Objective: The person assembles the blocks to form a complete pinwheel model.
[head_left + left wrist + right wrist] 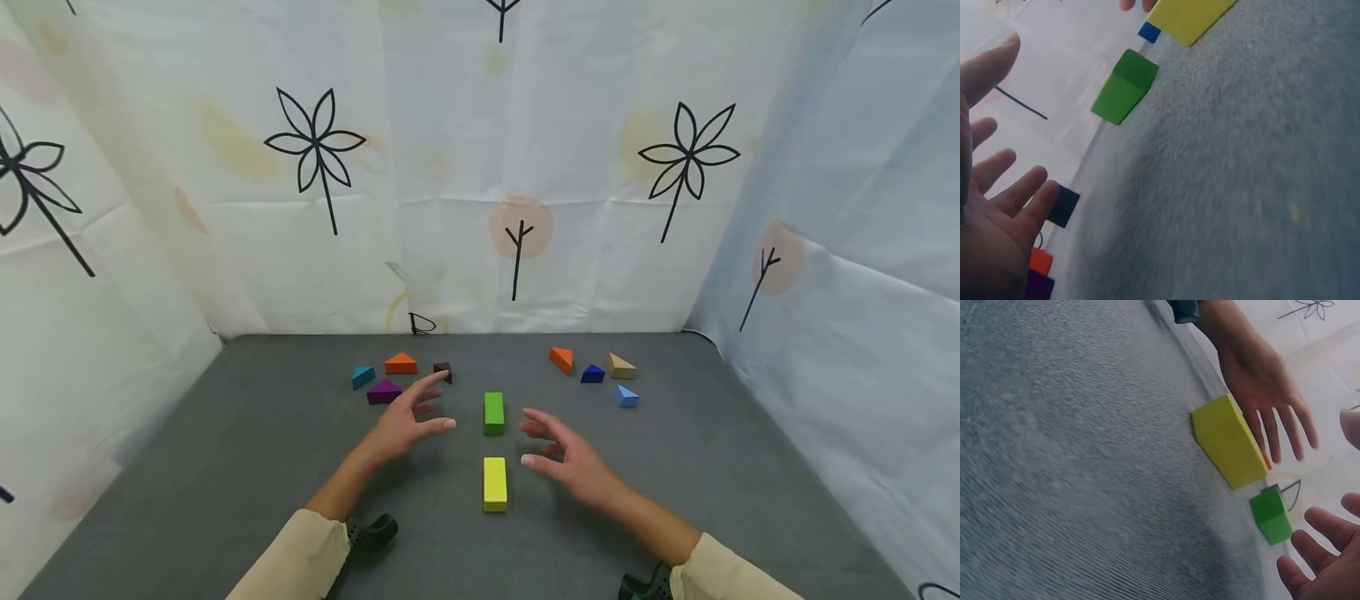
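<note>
A green block (493, 414) lies on the dark grey table, with a yellow block (495, 485) nearer me in line with it. Left of the green block hovers my left hand (406, 423), its fingers spread and holding nothing. It is closest to a small dark brown block (444, 372), partly behind its fingertips in the head view. My right hand (573, 464) is held to the right of the two blocks, fingers loosely bent and apart from them. The green block (1124, 87) and the yellow block (1230, 442) also show in the wrist views.
Behind my left hand lie a purple triangle (384, 392), a teal block (363, 377) and an orange triangle (401, 364). At the back right are another orange block (561, 359), a dark blue triangle (592, 374), a tan triangle (621, 367) and a light blue triangle (627, 397). Patterned cloth surrounds the table.
</note>
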### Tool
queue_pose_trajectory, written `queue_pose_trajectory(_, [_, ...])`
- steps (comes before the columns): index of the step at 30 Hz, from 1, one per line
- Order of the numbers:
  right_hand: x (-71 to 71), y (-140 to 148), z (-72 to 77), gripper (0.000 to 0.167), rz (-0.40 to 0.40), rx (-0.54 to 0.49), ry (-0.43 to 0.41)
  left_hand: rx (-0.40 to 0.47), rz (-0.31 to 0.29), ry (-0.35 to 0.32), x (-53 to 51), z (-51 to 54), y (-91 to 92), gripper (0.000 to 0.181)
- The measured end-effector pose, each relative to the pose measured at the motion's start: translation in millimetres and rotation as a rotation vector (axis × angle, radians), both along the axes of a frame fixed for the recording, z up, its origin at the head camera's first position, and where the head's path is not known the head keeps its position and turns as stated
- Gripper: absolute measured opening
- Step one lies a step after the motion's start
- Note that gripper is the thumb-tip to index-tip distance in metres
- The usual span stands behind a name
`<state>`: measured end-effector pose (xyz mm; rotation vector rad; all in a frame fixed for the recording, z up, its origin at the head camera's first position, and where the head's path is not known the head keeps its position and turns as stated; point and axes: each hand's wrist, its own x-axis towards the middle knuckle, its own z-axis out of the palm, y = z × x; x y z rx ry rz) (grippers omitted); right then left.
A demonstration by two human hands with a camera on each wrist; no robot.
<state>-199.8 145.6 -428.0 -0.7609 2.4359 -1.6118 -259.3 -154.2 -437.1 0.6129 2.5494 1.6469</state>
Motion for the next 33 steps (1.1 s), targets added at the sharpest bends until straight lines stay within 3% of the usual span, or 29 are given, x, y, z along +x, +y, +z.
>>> queue_pose_trajectory(8, [5.2, -7, -4.3, 0.063, 0.051, 0.047, -0.065, -0.003, -0.057, -0.039, -15.8, -2.5, 20.8, 0.076])
queue_pose_trajectory(17, [7.5, -10, -5.5, 0.068, 0.058, 0.134, -0.077, -0.083, -0.037, -0.048, -29.2, -12.2, 36.0, 0.076])
queue_pose_trajectory(25, [7.2, -11, -9.0, 0.079, 0.065, 0.326, -0.022, -0.188, -0.074, -0.024, -33.0, -12.3, 46.6, 0.076])
queue_pose_trajectory(33, [9.4, -17, -10.8, 0.076, 0.048, 0.4, -0.016, -0.273, -0.082, -0.029, -35.3, -16.9, 50.0, 0.077])
